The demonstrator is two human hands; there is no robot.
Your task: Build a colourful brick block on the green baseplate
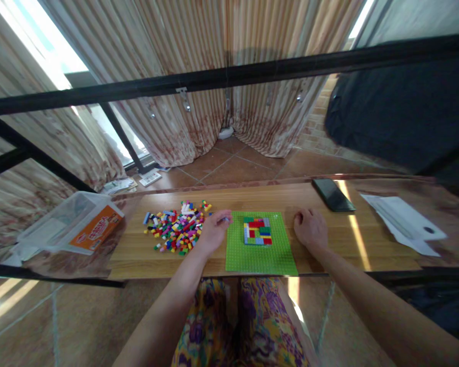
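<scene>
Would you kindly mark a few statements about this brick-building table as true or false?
1. The left hand pinches a small brick at the green baseplate's left edge. True.
2. The right hand holds the phone. False: it rests on the table; the phone lies apart.
3. The loose bricks lie left of the baseplate. True.
4. The baseplate is bare. False: a patch of bricks sits on it.
</scene>
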